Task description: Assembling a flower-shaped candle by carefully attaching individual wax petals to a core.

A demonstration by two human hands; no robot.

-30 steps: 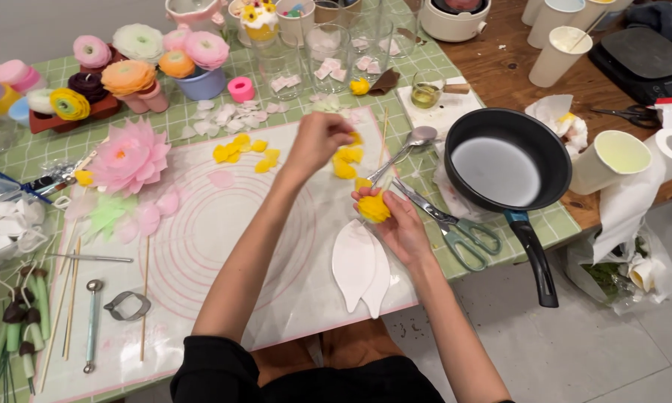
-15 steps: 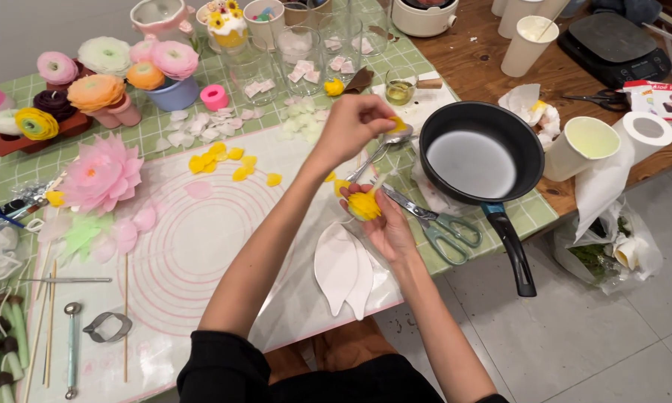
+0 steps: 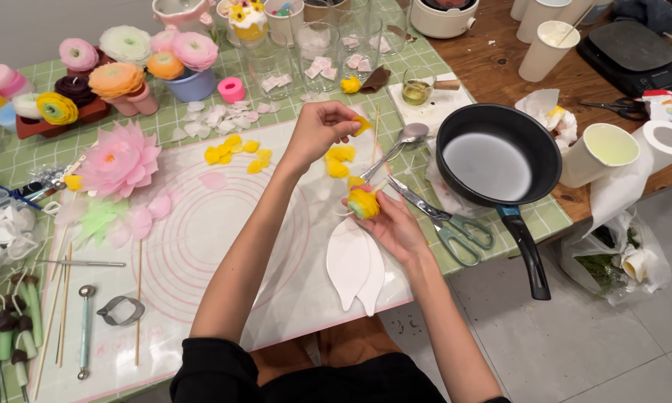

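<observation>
My right hand (image 3: 394,224) grips a small yellow flower bud (image 3: 363,202) on a thin stick, held above the white silicone mat (image 3: 201,246). Raised above the mat, my left hand (image 3: 317,132) pinches a yellow petal (image 3: 362,125) between thumb and fingers. More loose yellow petals (image 3: 338,160) lie on the mat just below that hand, and another cluster of yellow petals (image 3: 236,149) sits further left. Two white leaf-shaped pieces (image 3: 354,269) rest on the mat under my right wrist.
A black frying pan (image 3: 498,159), green-handled scissors (image 3: 455,227) and a metal spoon (image 3: 395,145) lie right of my hands. A large pink flower (image 3: 118,159), finished flower candles (image 3: 116,78), glass cups (image 3: 317,45), paper cups (image 3: 601,153) and sticks and tools (image 3: 86,321) surround the mat.
My left hand has lifted off the pile of yellow petals with one petal pinched in it. The right hand keeps the bud in about the same spot.
</observation>
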